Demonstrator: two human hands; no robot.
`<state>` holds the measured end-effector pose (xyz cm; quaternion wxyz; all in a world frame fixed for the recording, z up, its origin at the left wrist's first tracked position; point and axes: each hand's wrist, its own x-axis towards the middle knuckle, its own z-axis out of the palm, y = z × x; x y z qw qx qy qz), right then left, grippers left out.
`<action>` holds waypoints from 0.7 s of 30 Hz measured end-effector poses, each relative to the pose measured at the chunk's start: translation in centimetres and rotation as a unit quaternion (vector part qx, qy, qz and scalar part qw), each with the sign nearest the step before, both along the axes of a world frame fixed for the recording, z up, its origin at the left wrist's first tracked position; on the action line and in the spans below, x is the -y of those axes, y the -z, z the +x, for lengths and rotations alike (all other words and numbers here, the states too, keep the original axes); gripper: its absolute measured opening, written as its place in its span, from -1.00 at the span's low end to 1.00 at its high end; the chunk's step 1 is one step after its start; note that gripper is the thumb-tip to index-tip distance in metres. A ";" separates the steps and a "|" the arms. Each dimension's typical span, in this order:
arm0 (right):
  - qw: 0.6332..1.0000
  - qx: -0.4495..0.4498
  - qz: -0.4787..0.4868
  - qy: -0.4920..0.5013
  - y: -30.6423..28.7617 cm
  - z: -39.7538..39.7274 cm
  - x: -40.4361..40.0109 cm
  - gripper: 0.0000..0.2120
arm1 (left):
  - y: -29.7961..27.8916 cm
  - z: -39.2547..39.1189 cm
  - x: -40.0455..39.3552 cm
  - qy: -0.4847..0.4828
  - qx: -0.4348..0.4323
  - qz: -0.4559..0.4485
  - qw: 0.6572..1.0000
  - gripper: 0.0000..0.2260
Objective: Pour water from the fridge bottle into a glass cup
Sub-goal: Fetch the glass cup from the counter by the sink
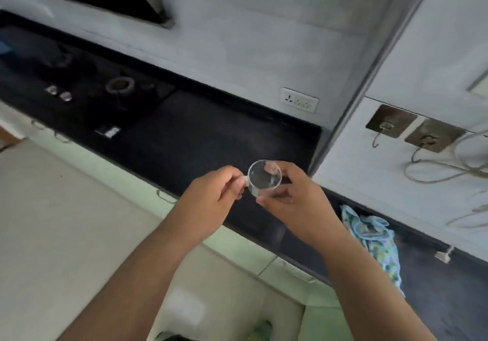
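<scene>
1. Glass cup (pixel 264 177) held up in the air by 2 hands, just above the near edge of the black counter (pixel 200 134).
2. Left hand (pixel 211 195) pinching the small clear handle on the cup's left side, fingers curled in tight.
3. Right hand (pixel 293 195) wrapped around the cup's right side and bottom, thumb under the cup, fingers bent behind it.
4. Open mouth of the cup facing up toward the camera, round and see-through. Cannot tell if any water inside.
5. Both bare arms reaching up to the cup from the bottom of the view.
6. Black counter right behind and under the cup, running far to the cup's left and up.
7. Gas stove (pixel 79 76) on the counter, far left of the cup, with a round burner (pixel 120 85) and 2 shiny knobs (pixel 58 93).
8. White wall plug (pixel 300 100) above the cup, on the pale wall.
9. Grey wall corner (pixel 369 76) just to the cup's right.
10. 2 stick-on hooks (pixel 412 132) to the right of and above the cup, past that corner, with a pale cord (pixel 449 174) looping beside them.
11. Blue patterned cloth (pixel 375 240) below and to the right of the cup, hanging past the right arm.
12. Pale green cupboard fronts (pixel 237 245) below the cup, under the counter edge.
</scene>
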<state>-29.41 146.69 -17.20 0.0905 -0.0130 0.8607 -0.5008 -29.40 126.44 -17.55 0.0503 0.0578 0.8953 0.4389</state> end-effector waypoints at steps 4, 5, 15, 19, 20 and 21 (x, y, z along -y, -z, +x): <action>0.998 -0.004 0.027 -0.065 -0.6 -1.0 7.3 -0.52 | -0.3 2.1 7.0 -0.059 0.005 -0.002 0.998 -0.81; 0.996 -0.006 0.032 -0.081 -0.8 -1.1 9.4 -0.53 | -0.5 2.7 8.9 -0.074 0.007 -0.010 0.997 -0.80; 0.968 -0.010 0.060 -0.244 -2.9 1.4 30.6 -0.58 | -1.2 10.7 28.3 -0.239 0.007 0.003 0.971 -0.81; 0.955 -0.025 0.062 -0.288 -2.8 2.9 37.4 -0.52 | -1.6 13.6 34.3 -0.282 -0.009 -0.014 0.959 -0.79; 0.951 -0.030 0.067 -0.300 -2.8 3.2 38.9 -0.51 | -1.7 14.3 35.6 -0.293 -0.010 -0.019 0.956 -0.78; 0.947 -0.034 0.072 -0.312 -2.8 3.5 40.3 -0.51 | -1.7 15.1 36.7 -0.305 -0.010 -0.021 0.952 -0.78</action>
